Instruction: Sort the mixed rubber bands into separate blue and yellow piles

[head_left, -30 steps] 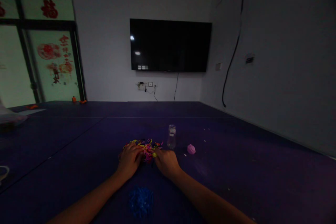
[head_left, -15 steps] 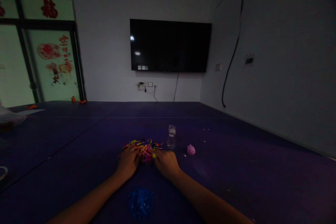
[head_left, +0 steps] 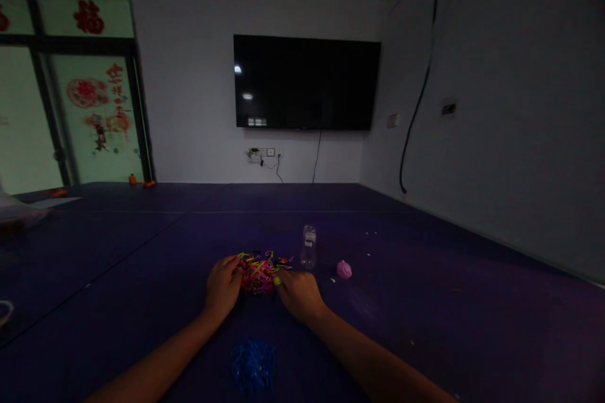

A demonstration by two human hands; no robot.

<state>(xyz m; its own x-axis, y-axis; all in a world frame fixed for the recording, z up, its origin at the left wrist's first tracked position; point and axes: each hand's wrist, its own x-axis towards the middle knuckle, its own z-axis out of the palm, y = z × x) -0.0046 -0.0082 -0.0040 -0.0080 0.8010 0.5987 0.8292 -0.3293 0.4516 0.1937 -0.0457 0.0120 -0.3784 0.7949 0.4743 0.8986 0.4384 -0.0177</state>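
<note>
A loose pile of small, many-coloured bands (head_left: pixel 258 274) lies on the dark purple tabletop between my hands. My left hand (head_left: pixel 223 283) rests against the pile's left edge, fingers stretched forward and slightly curved, thumb apart. At the right edge, my right hand (head_left: pixel 300 293) has its fingers curled in, the tips touching the pile. A small yellow piece (head_left: pixel 277 280) shows at those fingertips; its kind is unclear. Just beyond the right hand stands a clear, open-topped bottle (head_left: pixel 309 249). A pink, swirl-shaped lid-like piece (head_left: pixel 344 269) lies to its right. Nearer me is a separate heap of blue strips (head_left: pixel 254 365).
The purple table (head_left: pixel 425 302) reaches to the wall. White scraps (head_left: pixel 333 280) dot its right side. A translucent plastic bag (head_left: pixel 19 211) and a white-rimmed object (head_left: pixel 5 312) sit at the left edge. Orange bits (head_left: pixel 149 184) lie at the far left. A television (head_left: pixel 307 82) hangs ahead.
My left hand has slid left off the top of the band pile to its left edge, leaving more of the pile in sight. My right hand stays nearly still.
</note>
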